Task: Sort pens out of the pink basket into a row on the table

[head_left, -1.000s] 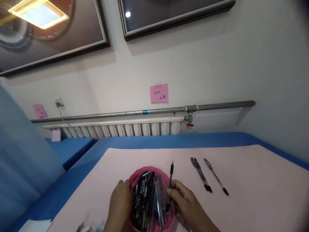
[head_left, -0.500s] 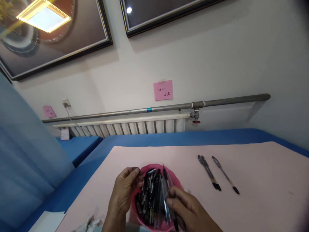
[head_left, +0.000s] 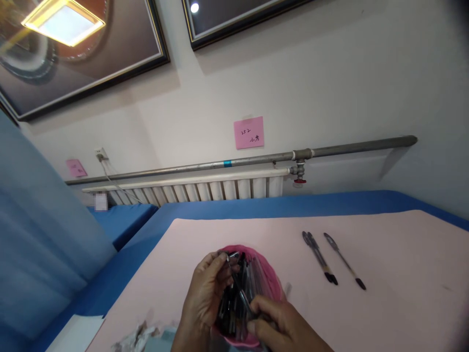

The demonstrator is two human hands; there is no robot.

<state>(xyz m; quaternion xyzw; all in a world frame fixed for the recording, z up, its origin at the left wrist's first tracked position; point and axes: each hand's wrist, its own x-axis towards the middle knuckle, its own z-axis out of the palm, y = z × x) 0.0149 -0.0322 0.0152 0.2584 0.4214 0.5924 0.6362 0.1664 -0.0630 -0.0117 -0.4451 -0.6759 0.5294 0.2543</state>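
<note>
Your right hand was clenched around the near end of a slim dark pen, thumb set against the curled fingers. The pen slanted up and to the left, over the opening of the pink basket. Your left hand was at the pen's far end, thumb and forefinger bent close about it; that spot was small and shadowed, so I cannot tell whether they were grasping the pen or only beside it.

The basket stood in front of you, between your two hands, filled with a bundle of pens, mostly black, with clear plastic ones along the right side. Your hands covered part of its rim.

To the right of the basket, well apart from your hands, two pens lay side by side on the pink sheet, with a single pen near them, all with their dark ends toward you. The sheet covered much of the blue surface. At your lower left were some crumpled scraps and a white paper. Beyond, a pink note was stuck on the wall above the radiator.
</note>
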